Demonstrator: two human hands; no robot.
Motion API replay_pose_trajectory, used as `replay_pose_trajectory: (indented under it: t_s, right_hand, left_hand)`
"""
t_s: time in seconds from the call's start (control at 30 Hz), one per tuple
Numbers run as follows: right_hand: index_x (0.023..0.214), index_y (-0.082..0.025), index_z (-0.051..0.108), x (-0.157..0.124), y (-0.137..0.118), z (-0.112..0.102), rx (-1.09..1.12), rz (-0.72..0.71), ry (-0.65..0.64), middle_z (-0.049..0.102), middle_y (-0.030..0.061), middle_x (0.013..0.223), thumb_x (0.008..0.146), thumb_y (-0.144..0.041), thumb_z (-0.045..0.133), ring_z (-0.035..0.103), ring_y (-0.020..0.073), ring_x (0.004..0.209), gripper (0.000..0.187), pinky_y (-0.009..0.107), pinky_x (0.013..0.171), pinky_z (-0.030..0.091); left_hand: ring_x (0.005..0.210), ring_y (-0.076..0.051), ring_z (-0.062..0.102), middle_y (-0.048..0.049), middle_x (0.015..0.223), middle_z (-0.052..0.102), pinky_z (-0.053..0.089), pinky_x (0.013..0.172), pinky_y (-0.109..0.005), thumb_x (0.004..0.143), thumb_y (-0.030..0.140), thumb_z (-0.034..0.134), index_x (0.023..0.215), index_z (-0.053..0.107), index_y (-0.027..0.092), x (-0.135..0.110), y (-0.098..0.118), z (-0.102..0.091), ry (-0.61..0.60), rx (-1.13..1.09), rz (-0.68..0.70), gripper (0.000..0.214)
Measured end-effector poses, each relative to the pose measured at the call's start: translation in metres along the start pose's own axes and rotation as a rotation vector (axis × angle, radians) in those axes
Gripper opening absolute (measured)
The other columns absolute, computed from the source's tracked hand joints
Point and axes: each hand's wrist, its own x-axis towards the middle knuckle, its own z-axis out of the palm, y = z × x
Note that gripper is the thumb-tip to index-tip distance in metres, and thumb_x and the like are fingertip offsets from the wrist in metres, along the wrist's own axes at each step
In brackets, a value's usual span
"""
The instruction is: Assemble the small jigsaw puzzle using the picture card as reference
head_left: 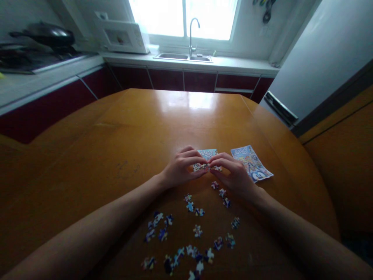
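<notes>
A partly assembled jigsaw puzzle [208, 153] with a light-blue top section lies on the table in front of me. My left hand [186, 165] reaches its lower part from the left, thumb and index finger closed around a small jigsaw piece. From the right, my right hand [234, 173] meets it, fingertips pinched together at the same spot, on what looks like a piece at the puzzle's lower edge. The fingers hide part of the puzzle. Loose jigsaw pieces [197, 231] lie scattered between my forearms, several of them in small clusters.
A printed picture sheet [255, 165] lies right of my right hand, its corner partly behind the hand. The wooden table [140, 128] has a rounded edge. Beyond are a counter with a sink [173, 56], a stove with a pan [48, 35] and a refrigerator [317, 58].
</notes>
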Motion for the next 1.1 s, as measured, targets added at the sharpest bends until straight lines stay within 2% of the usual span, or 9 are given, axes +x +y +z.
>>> replay_pose_trajectory:
  t_s: [0.3,0.47,0.73,1.1]
  right_hand:
    - [0.095,-0.023,0.067,0.000,0.003,0.002,-0.002,0.003,0.014,0.068,0.0054,0.098,0.090,-0.013,0.063,0.064,0.0189,0.094,0.011,0.038,0.082,0.055]
    - [0.094,-0.022,0.072,0.001,0.010,0.006,-0.093,0.040,0.035,0.070,0.0059,0.095,0.090,-0.013,0.064,0.063,0.0204,0.092,0.013,0.040,0.082,0.053]
    - [0.087,-0.025,0.075,0.001,0.017,0.019,-0.189,0.041,-0.112,0.071,0.0046,0.090,0.094,-0.022,0.061,0.059,0.0207,0.090,0.015,0.039,0.082,0.050]
    - [0.087,-0.025,0.075,0.001,0.018,0.021,-0.251,-0.005,-0.180,0.071,0.0037,0.091,0.095,-0.022,0.059,0.058,0.0201,0.089,0.018,0.038,0.084,0.049]
  left_hand:
    - [0.083,-0.017,0.058,-0.0029,0.087,0.072,0.050,0.077,-0.032,0.085,0.030,0.075,0.103,0.071,0.022,0.001,-0.003,-0.005,-0.009,-0.075,-0.009,0.021]
    - [0.084,-0.018,0.059,-0.0039,0.086,0.071,0.048,0.078,-0.033,0.093,0.025,0.063,0.098,0.072,0.020,-0.001,-0.016,-0.008,0.128,0.028,-0.229,0.011]
    - [0.091,-0.020,0.056,-0.0027,0.090,0.068,0.048,0.084,-0.036,0.082,0.026,0.074,0.086,0.076,0.024,-0.004,-0.020,-0.003,-0.079,0.084,-0.288,0.005]
    - [0.092,-0.021,0.055,-0.0025,0.089,0.067,0.047,0.084,-0.036,0.080,0.024,0.075,0.084,0.075,0.024,-0.003,-0.019,-0.002,-0.131,0.088,-0.313,0.004]
